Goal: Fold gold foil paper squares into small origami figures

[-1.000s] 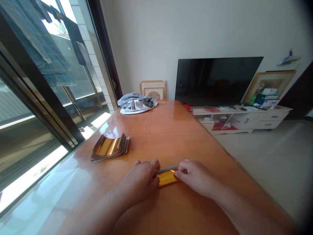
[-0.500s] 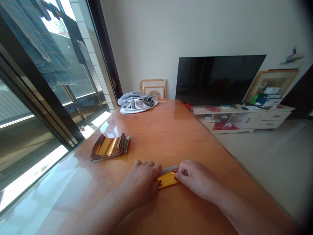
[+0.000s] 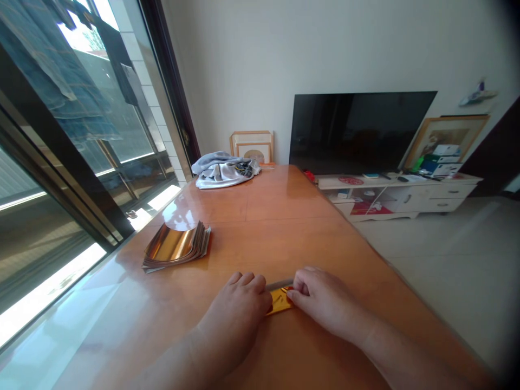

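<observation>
A small folded piece of gold foil paper (image 3: 279, 301) lies on the orange wooden table (image 3: 280, 216), close to me. My left hand (image 3: 238, 314) rests on its left end, fingers curled down over it. My right hand (image 3: 320, 300) pinches its right end between thumb and fingers. Only a short strip of the gold paper and its grey back edge shows between the two hands. A stack of curled gold foil sheets (image 3: 175, 246) sits further left on the table, apart from both hands.
A grey bundle of cloth (image 3: 223, 169) lies at the table's far end. Sliding glass doors (image 3: 60, 162) run along the left. A television (image 3: 357, 132) on a white cabinet (image 3: 406, 192) stands at the back right, with picture frames (image 3: 252, 146) against the wall.
My two hands have moved closer together over the gold paper, so less of it shows. The view has shifted slightly to the right.
</observation>
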`<state>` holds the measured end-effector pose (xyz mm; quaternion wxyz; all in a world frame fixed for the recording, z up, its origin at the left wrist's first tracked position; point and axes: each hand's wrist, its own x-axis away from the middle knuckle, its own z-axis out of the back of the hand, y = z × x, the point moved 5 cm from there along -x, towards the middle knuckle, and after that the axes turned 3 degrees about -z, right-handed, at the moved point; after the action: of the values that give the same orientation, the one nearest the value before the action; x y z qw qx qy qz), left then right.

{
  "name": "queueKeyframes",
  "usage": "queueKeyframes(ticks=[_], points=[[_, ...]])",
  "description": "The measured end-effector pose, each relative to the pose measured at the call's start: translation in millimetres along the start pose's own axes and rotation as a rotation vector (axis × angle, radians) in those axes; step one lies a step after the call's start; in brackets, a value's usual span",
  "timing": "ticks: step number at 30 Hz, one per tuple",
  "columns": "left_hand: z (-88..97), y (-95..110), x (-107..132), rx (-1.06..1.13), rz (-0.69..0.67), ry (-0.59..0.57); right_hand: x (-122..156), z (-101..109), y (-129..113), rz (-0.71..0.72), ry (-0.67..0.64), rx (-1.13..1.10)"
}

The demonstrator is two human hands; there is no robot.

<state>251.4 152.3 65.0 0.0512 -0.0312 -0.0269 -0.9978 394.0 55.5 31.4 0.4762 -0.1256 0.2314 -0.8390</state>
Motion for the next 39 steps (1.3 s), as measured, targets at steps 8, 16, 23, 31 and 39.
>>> queueKeyframes(ticks=[8, 16, 23, 31, 39], points=[[-16.8, 24, 11, -0.052, 0.009, -0.151, 3, 1, 0, -0.044, 0.034, -0.029], [-52.7, 34, 16, -0.057, 0.022, -0.138, 6, 1, -6, 0.062, 0.027, 0.062], [-49.0, 36, 16, -0.029, 0.08, -0.21, 10, -1, -9, 0.112, -0.015, 0.15], [-44.0, 36, 16, -0.018, 0.077, -0.158, 14, -5, -6, 0.137, 0.01, 0.217], [-39.3, 37, 13, 0.009, 0.109, -0.278, 17, -6, -5, 0.117, -0.008, 0.244]])
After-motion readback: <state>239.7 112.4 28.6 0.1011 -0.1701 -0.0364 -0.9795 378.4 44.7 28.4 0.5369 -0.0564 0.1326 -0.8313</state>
